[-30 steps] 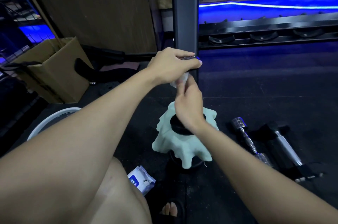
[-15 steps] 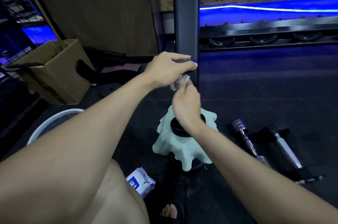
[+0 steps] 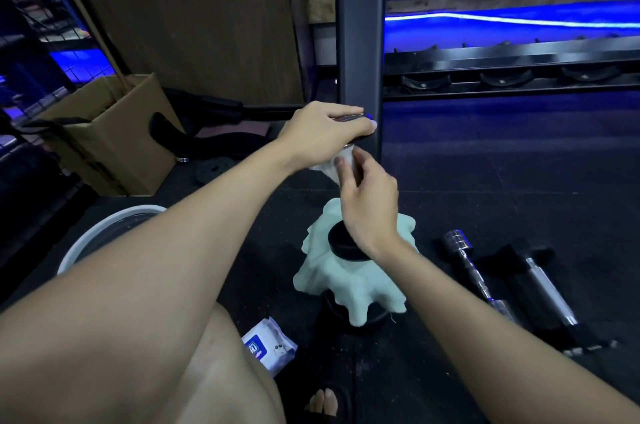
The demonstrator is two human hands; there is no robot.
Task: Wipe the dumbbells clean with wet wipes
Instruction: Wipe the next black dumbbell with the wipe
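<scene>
A dumbbell stands upright, its black lower head (image 3: pixel 341 245) resting on a pale green cloth (image 3: pixel 349 285). My left hand (image 3: pixel 322 136) grips its top head from above and hides most of it. My right hand (image 3: pixel 369 208) pinches a white wet wipe (image 3: pixel 334 170) around the handle just under the left hand. The handle itself is hidden by the wipe and fingers. Two more dumbbells lie on the dark floor to the right, a chrome one (image 3: pixel 465 262) and a black-ended one (image 3: pixel 545 290). A pack of wet wipes (image 3: pixel 268 347) lies by my knee.
A dark rack post (image 3: pixel 358 42) rises right behind my hands, with a low rack rail (image 3: pixel 502 73) to its right. At the left are a cardboard box (image 3: pixel 104 136) and a white basin rim (image 3: pixel 100 236). My sandalled foot (image 3: pixel 325 403) is below the cloth.
My right hand has shifted slightly on the handle with the wipe, its thumb now showing. My left hand keeps its hold on the top head.
</scene>
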